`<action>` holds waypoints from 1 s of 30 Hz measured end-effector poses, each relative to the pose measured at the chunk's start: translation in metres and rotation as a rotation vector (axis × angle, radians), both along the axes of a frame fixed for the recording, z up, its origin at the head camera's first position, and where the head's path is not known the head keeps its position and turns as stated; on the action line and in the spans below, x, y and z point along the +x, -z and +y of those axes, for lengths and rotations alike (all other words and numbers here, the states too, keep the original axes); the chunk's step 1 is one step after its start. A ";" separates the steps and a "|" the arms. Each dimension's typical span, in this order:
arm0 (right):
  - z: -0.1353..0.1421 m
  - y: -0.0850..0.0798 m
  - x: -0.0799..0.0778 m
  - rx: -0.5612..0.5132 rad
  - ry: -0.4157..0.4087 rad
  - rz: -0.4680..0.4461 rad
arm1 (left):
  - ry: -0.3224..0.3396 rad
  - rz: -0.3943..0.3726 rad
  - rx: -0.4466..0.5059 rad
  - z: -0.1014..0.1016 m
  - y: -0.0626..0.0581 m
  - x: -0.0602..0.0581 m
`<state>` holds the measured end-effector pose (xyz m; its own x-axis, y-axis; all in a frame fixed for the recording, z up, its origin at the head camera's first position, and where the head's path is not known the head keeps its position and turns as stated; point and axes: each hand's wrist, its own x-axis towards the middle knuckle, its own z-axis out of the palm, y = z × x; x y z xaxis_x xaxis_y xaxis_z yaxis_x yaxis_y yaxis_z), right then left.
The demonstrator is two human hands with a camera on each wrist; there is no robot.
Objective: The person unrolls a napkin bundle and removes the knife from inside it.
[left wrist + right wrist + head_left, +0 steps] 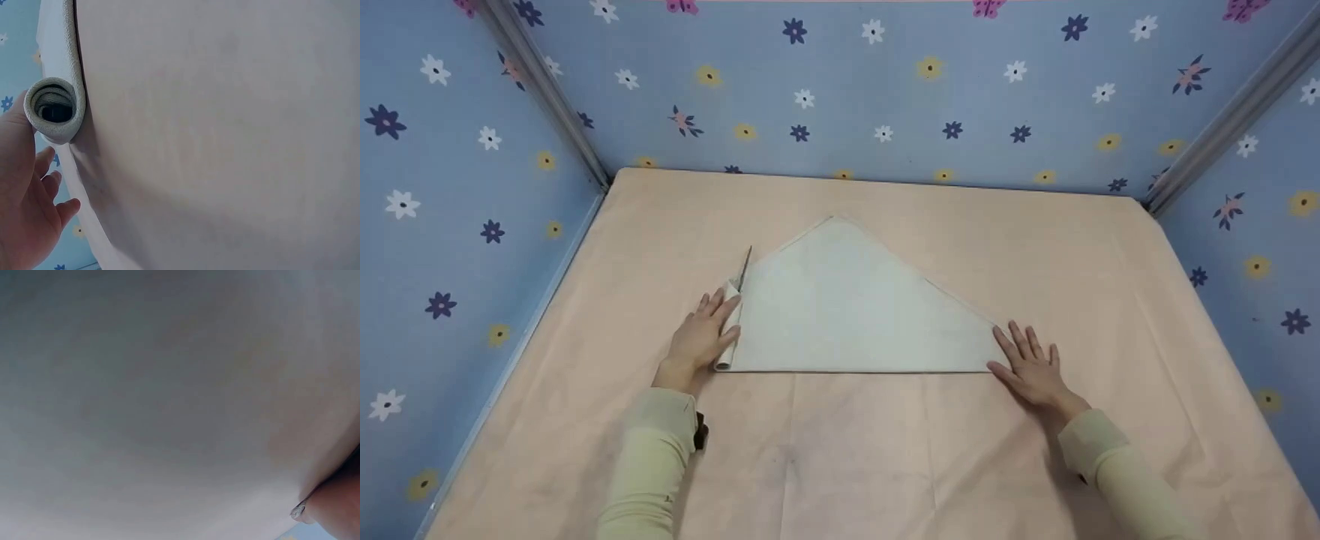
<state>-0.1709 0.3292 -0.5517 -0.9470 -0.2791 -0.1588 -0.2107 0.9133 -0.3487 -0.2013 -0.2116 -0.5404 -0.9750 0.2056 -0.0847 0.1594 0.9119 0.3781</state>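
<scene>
A pale, greenish-white cloth (855, 307) lies folded into a pointed shape, its peak away from me and its straight edge towards me. Its left side is wound into a roll (726, 351), whose hollow, layered end (55, 109) faces the left wrist camera. My left hand (701, 337) rests along this roll with the fingers extended. A thin pointed sliver (746, 264) sticks out past the roll's far end; its kind is unclear. My right hand (1031, 373) lies with fingers spread at the cloth's right corner, its fingertips touching the edge. Only a fingertip (332, 509) shows in the right wrist view.
A peach-coloured sheet (840, 450) with creases covers the table beneath the cloth. Blue flowered panels (840, 90) enclose the back and both sides, with grey metal posts (547, 97) at the far corners.
</scene>
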 end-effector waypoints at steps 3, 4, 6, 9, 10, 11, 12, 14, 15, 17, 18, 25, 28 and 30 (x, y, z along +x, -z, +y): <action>0.000 -0.001 0.000 0.006 0.001 0.001 | -0.003 0.002 -0.001 -0.001 0.001 0.000; 0.000 -0.001 0.000 0.006 0.001 0.001 | -0.005 0.002 -0.003 -0.002 0.001 0.000; 0.000 -0.001 0.000 0.007 0.001 0.000 | -0.008 0.000 -0.003 -0.002 0.001 0.001; 0.000 0.000 0.000 0.009 0.003 0.002 | -0.012 0.000 0.002 -0.003 0.001 0.001; 0.000 0.000 0.000 0.009 0.003 0.005 | -0.012 0.003 0.002 -0.004 0.001 0.001; 0.000 0.000 0.000 0.009 0.005 0.006 | -0.012 0.004 0.003 -0.004 0.001 0.001; 0.000 0.000 0.000 0.010 0.005 0.008 | -0.013 0.004 0.004 -0.004 0.001 0.002; 0.000 0.000 -0.001 0.012 0.006 0.010 | -0.012 0.006 0.003 -0.005 0.001 0.002; 0.000 0.000 -0.001 0.011 0.007 0.009 | -0.012 0.005 0.001 -0.006 0.001 0.002; -0.001 0.001 -0.001 0.013 0.007 0.006 | -0.013 0.004 -0.002 -0.007 0.000 0.003; 0.000 0.001 0.000 0.013 0.008 0.006 | -0.014 0.004 -0.003 -0.007 0.000 0.003; 0.000 0.000 0.000 0.016 0.005 0.015 | -0.023 -0.006 0.001 -0.009 0.000 0.003; 0.000 0.000 0.000 0.009 0.001 0.006 | -0.024 -0.006 0.005 -0.010 -0.001 0.004; 0.000 0.000 0.000 0.004 0.000 0.003 | -0.026 -0.009 0.011 -0.011 -0.001 0.005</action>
